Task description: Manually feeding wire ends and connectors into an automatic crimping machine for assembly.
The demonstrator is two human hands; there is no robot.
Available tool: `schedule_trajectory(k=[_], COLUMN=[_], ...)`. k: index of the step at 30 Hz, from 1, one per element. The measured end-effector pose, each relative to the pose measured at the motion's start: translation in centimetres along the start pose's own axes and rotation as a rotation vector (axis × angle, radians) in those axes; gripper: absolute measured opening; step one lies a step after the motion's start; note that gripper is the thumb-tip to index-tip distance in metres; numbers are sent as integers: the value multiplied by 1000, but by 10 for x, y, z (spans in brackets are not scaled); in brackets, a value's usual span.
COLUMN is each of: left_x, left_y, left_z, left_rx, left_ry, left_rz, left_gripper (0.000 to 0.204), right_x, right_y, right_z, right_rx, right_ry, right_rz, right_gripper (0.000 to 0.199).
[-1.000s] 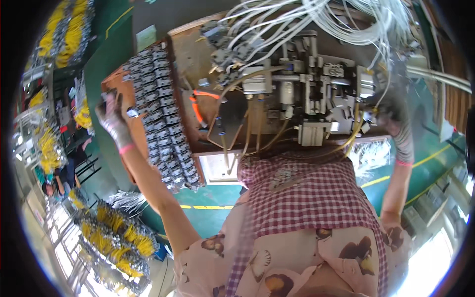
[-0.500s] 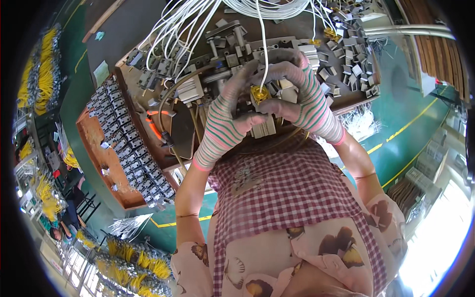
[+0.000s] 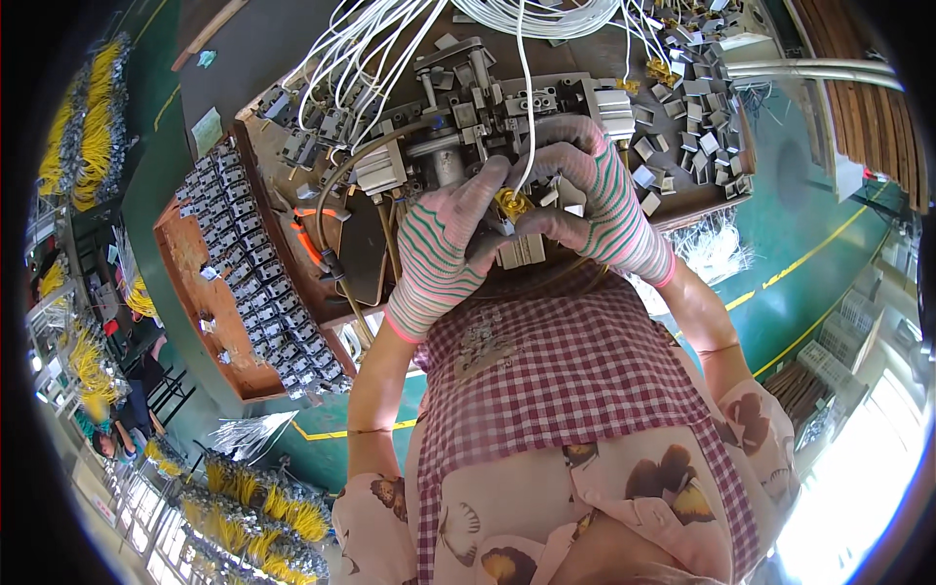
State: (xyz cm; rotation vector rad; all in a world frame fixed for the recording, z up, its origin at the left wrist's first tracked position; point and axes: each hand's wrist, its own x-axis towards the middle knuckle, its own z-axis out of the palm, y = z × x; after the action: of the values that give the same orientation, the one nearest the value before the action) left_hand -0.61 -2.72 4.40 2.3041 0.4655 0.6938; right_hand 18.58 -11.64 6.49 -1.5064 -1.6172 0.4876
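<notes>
Both my hands wear striped knit gloves with grey palms and fingers and work close together in front of a metal fixture (image 3: 458, 146). A small yellow metal connector (image 3: 513, 203) lies between my fingertips, with a white cable (image 3: 529, 97) rising from it. My right hand (image 3: 597, 200) curls round its right side, thumb against the connector. My left hand (image 3: 444, 234) is closed, its thumb and fingers pinched at the connector's left edge; the glove hides what is between them. A grey metal block (image 3: 522, 252) sits just below the fingertips.
A wooden tray (image 3: 210, 327) with rows of metal parts stands left. Orange-handled pliers (image 3: 310, 244) lie beside the fixture. Loose metal clips (image 3: 697, 141) are spread at the right, and a bundle of white cables (image 3: 546, 19) lies at the back. Someone (image 3: 117, 444) is far off at left.
My left hand has closed from a wide curve to a pinch at the connector's left edge. The connector has tilted and dropped slightly; my right hand has lowered a little.
</notes>
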Motion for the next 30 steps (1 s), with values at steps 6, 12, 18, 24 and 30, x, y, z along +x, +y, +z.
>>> schedule_trajectory(k=[6, 12, 18, 24, 30], left_x=[-24, -24, -4, -4, -7], left_y=[1, -15, -18, -21, -1], left_z=[12, 25, 7, 9, 19], left_rx=[-515, -659, -405, -423, -861], left_ry=[35, 48, -1, -26, 92], left_rz=[-357, -474, -208, -260, -562], left_gripper=[75, 72, 88, 97, 71], right_x=[1, 6, 11, 8, 10], right_y=[-2, 2, 5, 7, 13], right_z=[1, 2, -1, 6, -3], right_rx=[256, 186, 263, 255, 326], right_ry=[-97, -150, -119, -61, -192], right_rz=[141, 99, 195, 196, 55], right_gripper=[52, 57, 42, 42, 60])
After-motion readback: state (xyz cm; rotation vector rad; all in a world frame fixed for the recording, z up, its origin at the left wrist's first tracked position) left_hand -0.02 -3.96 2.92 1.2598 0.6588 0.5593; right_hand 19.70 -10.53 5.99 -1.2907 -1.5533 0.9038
